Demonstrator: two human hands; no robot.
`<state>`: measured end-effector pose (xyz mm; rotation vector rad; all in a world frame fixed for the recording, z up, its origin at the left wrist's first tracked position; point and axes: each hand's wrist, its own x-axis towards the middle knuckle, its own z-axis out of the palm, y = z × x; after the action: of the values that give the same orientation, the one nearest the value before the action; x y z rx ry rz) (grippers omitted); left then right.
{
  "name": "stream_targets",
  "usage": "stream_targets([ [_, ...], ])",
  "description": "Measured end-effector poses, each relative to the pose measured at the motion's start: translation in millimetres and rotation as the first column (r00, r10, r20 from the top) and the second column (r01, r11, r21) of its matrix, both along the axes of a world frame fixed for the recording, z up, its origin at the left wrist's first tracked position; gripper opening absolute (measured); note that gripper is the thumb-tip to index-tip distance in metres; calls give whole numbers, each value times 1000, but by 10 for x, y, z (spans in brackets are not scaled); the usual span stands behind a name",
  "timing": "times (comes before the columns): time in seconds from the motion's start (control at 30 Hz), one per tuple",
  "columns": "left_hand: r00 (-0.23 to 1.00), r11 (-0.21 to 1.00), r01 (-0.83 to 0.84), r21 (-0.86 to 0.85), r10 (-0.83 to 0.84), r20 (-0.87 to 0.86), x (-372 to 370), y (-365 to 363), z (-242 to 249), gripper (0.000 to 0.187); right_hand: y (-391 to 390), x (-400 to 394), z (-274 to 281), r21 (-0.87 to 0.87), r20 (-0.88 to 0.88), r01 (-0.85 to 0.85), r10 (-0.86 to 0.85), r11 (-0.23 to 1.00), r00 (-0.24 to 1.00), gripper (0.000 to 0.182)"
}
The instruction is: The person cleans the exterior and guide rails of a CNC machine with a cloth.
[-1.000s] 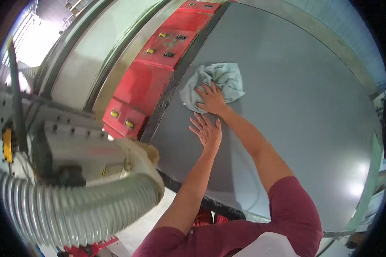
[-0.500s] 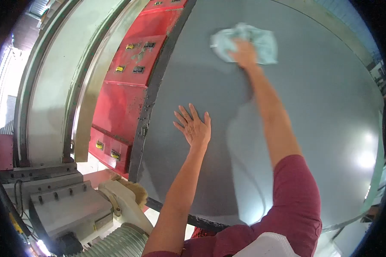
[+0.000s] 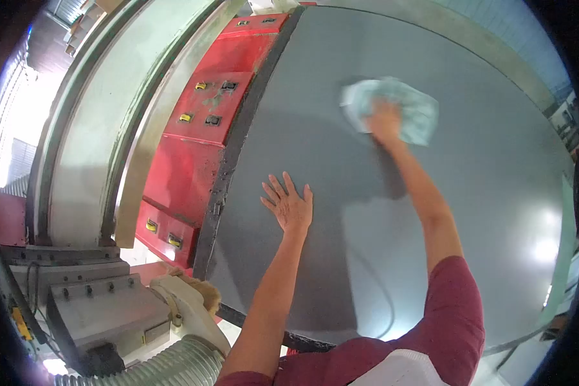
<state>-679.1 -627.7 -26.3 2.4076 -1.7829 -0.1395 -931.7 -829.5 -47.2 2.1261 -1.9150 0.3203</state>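
Observation:
On the large grey panel (image 3: 321, 167), my left hand (image 3: 289, 204) lies flat with its fingers spread, near the panel's left edge. Farther out, my right hand (image 3: 386, 122) presses on a pale green-white cloth (image 3: 419, 116) against the panel's surface. The cloth spreads out on both sides of the hand and is slightly blurred. Its fingers are blurred too and rest over the cloth. Nothing is held in my left hand.
Red machine covers (image 3: 186, 164) with yellow and black latches run along the panel's left side. Beyond them stands a pale curved frame (image 3: 90, 141). At the lower left are a grey metal housing (image 3: 109, 315) and a ribbed hose (image 3: 174, 363).
My right hand and the cloth have moved to the right and closer to me. My left hand still lies flat on the panel. The view has shifted slightly.

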Motion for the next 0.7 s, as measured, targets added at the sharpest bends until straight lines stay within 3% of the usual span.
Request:
stream_targets([
  [0.03,1000,1000,5,7,-5,15,-4,0,-2,63,-15,480,-127,-66,132,-194,201,979,971,61],
  [0.07,1000,1000,-3,14,3,15,-14,-4,-4,62,32,941,-76,-143,216,-427,449,893,867,60],
  [0.1,1000,1000,-9,21,9,15,-26,-7,-10,62,69,1337,14,-17,298,-583,561,812,772,58],
  [0.13,999,1000,2,28,-3,33,-45,-22,2,62,117,1704,116,-17,210,-654,642,756,737,55],
  [0.23,999,997,-30,73,27,40,-40,-33,0,62,20,2295,40,-188,184,-713,737,675,650,49],
  [0.3,998,1000,-8,13,7,66,-33,-39,-64,60,-279,2338,47,-17,293,-536,517,844,804,42],
  [0.37,997,1000,-9,27,7,81,-50,-43,-58,60,-673,2087,-5,32,333,-384,352,923,875,35],
  [0.43,996,999,2,43,-6,90,-71,-38,-71,59,-883,1588,187,87,184,-224,205,971,961,33],
  [0.5,995,999,-10,39,7,95,-71,-49,-66,59,-1070,963,130,-23,73,-55,57,998,996,31],
  [0.53,995,999,2,39,-5,96,-79,-54,-57,59,-1129,588,198,38,167,22,-28,999,986,31],
  [0.57,996,999,-5,41,2,90,-82,-49,-44,59,-1195,188,82,-74,34,171,-168,983,985,29],
  [0.6,997,999,-13,41,10,82,-89,-46,-34,59,-1160,-260,148,37,-58,337,-335,941,940,32],
  [0.63,997,999,-4,33,2,78,-88,-42,-42,59,-1017,-709,223,22,-142,518,-510,855,848,33],
  [0.67,996,999,-9,33,6,92,-77,-38,-65,59,-785,-1198,344,152,-86,623,-617,768,782,36],
  [0.7,995,999,-17,33,14,103,-74,-45,-77,59,-582,-1718,269,89,-121,722,-712,686,692,38],
])
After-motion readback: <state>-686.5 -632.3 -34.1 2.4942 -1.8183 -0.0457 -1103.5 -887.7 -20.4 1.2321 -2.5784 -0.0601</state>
